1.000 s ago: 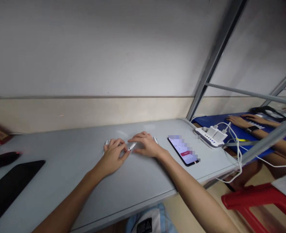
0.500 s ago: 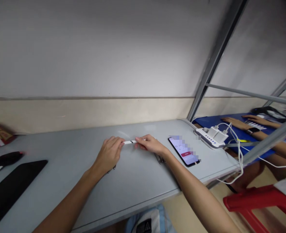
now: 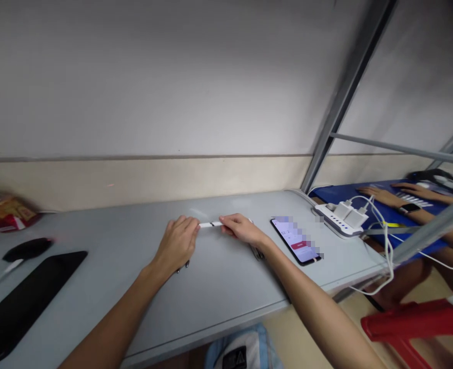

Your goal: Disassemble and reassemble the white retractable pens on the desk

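Between my two hands a slim white pen-like stick [image 3: 206, 225] with a dark band around its middle is held level, just over the grey desk. My left hand [image 3: 179, 241] is closed on its left end, fingers pressed together over it. Gripping the right end in a pinch of thumb and fingers is my right hand [image 3: 240, 229]. Small dark metallic bits [image 3: 183, 266] poke out beside my left hand on the desk. More metallic pieces [image 3: 257, 252] lie partly hidden under my right wrist. Their kind cannot be made out.
A lit phone [image 3: 297, 241] lies right of my hands, near a white power strip [image 3: 337, 221] with plugs and cables. Left are a black mat-like slab [image 3: 34, 302], a black oval object [image 3: 28, 249] and a snack packet [image 3: 8, 211]. Another person's hands [image 3: 378, 196] rest on a blue surface.
The whole view has shifted slightly, so the desk things appear a little further right. Both hands keep their hold on the white stick; the right fingers look less blurred.
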A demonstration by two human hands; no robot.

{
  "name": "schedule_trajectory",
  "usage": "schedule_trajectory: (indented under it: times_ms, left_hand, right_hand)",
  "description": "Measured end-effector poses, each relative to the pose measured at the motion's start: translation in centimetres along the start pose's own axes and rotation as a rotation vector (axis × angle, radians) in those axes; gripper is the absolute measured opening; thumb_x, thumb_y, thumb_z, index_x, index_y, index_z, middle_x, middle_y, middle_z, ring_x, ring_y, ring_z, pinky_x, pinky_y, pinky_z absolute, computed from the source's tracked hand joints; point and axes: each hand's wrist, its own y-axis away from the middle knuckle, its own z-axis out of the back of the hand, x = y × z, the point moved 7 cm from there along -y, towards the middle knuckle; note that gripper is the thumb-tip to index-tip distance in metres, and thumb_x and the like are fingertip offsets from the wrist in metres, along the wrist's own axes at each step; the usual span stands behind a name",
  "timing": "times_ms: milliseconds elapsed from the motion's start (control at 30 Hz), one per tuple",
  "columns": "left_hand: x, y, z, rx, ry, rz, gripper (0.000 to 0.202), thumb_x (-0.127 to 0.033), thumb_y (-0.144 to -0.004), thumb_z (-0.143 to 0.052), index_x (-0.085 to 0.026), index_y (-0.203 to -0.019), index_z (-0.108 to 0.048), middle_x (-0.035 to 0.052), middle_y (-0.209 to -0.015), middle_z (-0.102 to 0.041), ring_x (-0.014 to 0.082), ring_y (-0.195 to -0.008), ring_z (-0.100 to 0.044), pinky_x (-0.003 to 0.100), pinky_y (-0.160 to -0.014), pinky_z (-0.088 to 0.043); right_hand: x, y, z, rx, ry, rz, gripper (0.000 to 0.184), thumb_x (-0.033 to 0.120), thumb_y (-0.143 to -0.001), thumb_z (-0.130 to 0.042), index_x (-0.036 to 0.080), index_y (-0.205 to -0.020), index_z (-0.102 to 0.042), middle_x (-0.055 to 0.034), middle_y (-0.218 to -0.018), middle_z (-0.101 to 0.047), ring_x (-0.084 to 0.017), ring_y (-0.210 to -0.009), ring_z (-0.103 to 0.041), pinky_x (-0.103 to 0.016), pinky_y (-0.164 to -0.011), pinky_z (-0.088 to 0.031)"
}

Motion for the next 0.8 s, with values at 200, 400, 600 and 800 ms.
schedule_trajectory:
  times_ms: [200, 400, 600, 800]
  left_hand:
    - [0.6, -0.1, 0.2, -0.011, 0.072, -0.046, 0.027, -0.019, -0.093, -0.031, -0.02, -0.072, -0.048, 0.0031, -0.069, -0.057, 0.02, -0.073, -0.048, 0.034, -0.071, -0.034]
    - [1.8, 0.1, -0.6, 0.036, 0.237, 0.081, 0.032, -0.027, -0.094, -0.03, -0.021, -0.068, -0.047, 0.0006, -0.064, -0.05, 0.0174, -0.066, -0.048, 0.03, -0.065, -0.036]
    - [1.9, 0.0, -1.4, 0.04, 0.28, 0.096, 0.032, -0.032, -0.097, -0.028, -0.02, -0.075, -0.049, 0.0007, -0.071, -0.051, 0.0173, -0.071, -0.049, 0.03, -0.069, -0.038]
    - [1.7, 0.1, -1.2, 0.067, 0.235, 0.091, 0.027, -0.033, -0.096, -0.031, -0.019, -0.088, -0.054, 0.0027, -0.081, -0.057, 0.0195, -0.081, -0.052, 0.033, -0.077, -0.038]
  right_hand:
    - [1.4, 0.3, -0.4, -0.057, 0.277, 0.132, 0.046, 0.051, -0.094, -0.034, 0.018, -0.066, -0.046, 0.0043, -0.057, -0.038, -0.01, -0.054, -0.034, -0.023, -0.055, -0.028]
    - [3.7, 1.1, -0.6, -0.197, 0.607, 0.359, 0.028, 0.035, -0.096, -0.041, 0.017, -0.082, -0.058, -0.0021, -0.076, -0.056, -0.014, -0.071, -0.048, -0.025, -0.069, -0.036]
    - [3.2, 1.0, 0.4, -0.26, 0.584, 0.333, 0.025, 0.035, -0.091, -0.052, 0.019, -0.109, -0.06, -0.0052, -0.091, -0.063, -0.014, -0.076, -0.054, -0.025, -0.071, -0.04]
    - [2.3, 0.7, 0.5, -0.28, 0.611, 0.274, 0.019, 0.027, -0.093, -0.047, 0.018, -0.091, -0.064, -0.004, -0.085, -0.065, -0.014, -0.074, -0.055, -0.024, -0.07, -0.039]
